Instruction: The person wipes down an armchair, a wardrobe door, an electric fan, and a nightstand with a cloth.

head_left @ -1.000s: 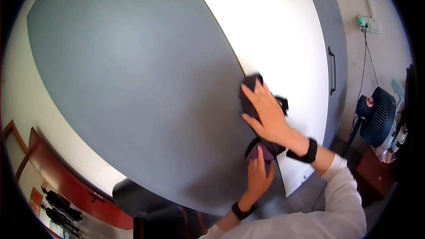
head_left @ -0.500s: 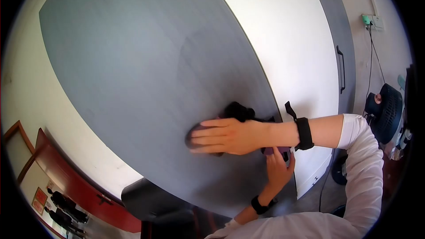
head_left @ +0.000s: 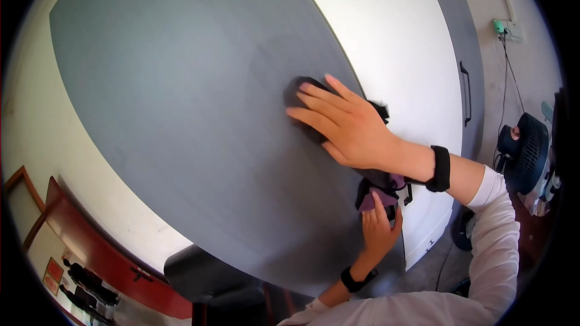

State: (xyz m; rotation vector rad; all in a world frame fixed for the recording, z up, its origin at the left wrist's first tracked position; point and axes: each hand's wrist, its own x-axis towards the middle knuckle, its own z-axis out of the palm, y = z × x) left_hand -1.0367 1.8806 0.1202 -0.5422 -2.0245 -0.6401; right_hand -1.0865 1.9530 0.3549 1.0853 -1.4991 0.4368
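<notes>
My right hand (head_left: 356, 130) lies palm down with its fingers spread over a dark cloth (head_left: 294, 93), pressing it to the grey tabletop (head_left: 181, 102). The cloth juts out past the fingertips, and a black bit of it pokes out beyond the far side of the hand. Most of it is hidden under the palm. Lower down, my left hand (head_left: 379, 227) has its fingertips on a piece of purple fabric with black edges (head_left: 376, 199), close to the tabletop's right edge. Each wrist wears a black strap.
A white cabinet (head_left: 411, 66) with a black handle borders the tabletop on the right. Past it stand a grey door (head_left: 468, 42), a fan (head_left: 527, 151) and a wall socket with cables (head_left: 509, 29). A black chair (head_left: 211, 274) sits at the lower edge, near a red door (head_left: 109, 247).
My right hand has slid up and to the right over the tabletop, taking the dark cloth along. More purple fabric shows by my left hand, which has stayed in place.
</notes>
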